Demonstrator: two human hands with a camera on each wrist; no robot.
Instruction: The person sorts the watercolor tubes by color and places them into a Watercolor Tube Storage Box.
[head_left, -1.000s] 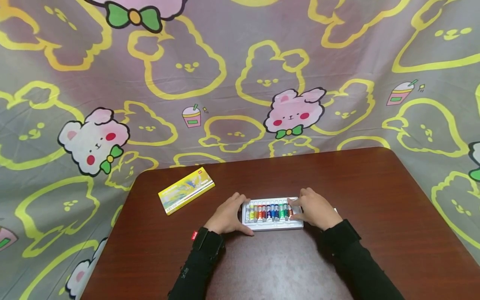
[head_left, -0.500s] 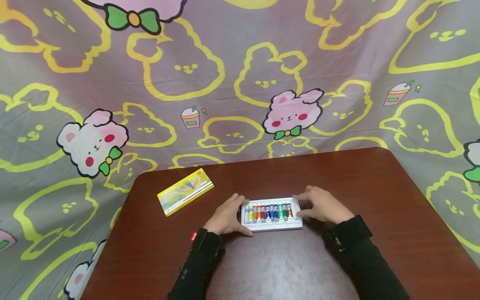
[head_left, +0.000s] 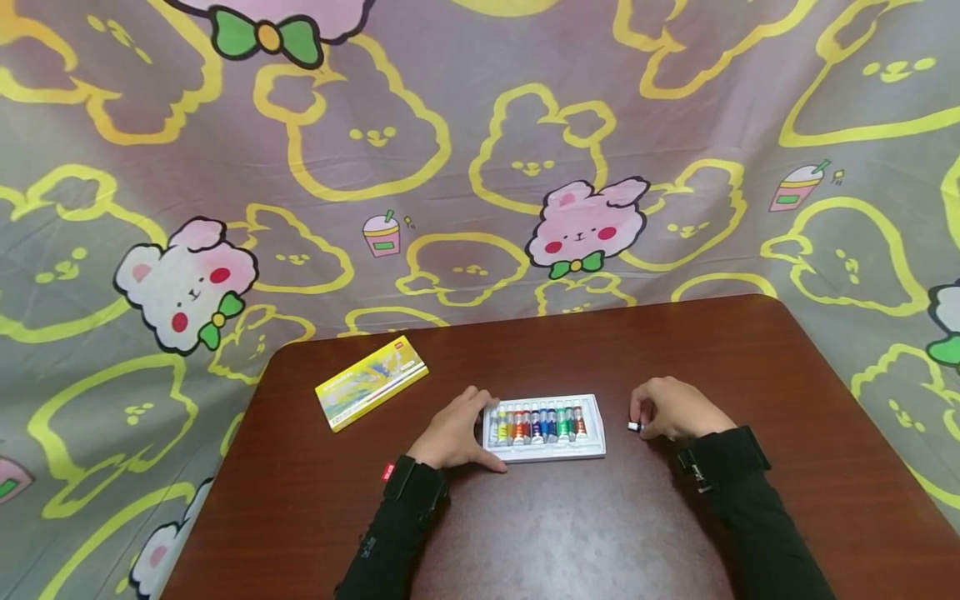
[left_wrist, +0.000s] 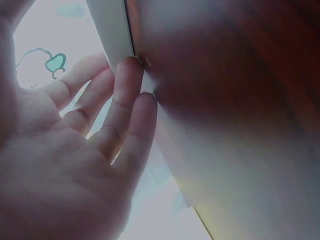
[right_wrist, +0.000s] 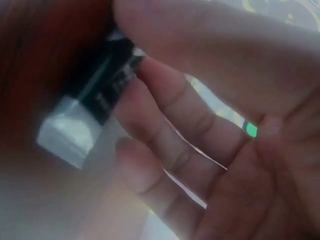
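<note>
A white plastic tray [head_left: 551, 452] lies on the table with a row of small paint tubes [head_left: 537, 423] in several colours, and its right end shows a bare strip. At its left end my left hand [head_left: 452, 429] holds it, thumb at the front edge and fingers at the back corner. In the left wrist view the fingertips [left_wrist: 129, 75] touch the tray's pale side wall [left_wrist: 112, 30]. Right of the tray, my right hand [head_left: 678, 408] pinches a single paint tube [right_wrist: 102, 82], dark with a whitish flat end, between thumb and fingers, low over the table.
A yellow paint box [head_left: 372, 383] lies at an angle at the back left of the brown table [head_left: 510, 362]. Behind the table hangs a grey curtain [head_left: 450, 183] with cartoon rabbits.
My right hand has left the tray's right end, moved right and taken hold of a paint tube on the table there. My left hand stays on the tray.
</note>
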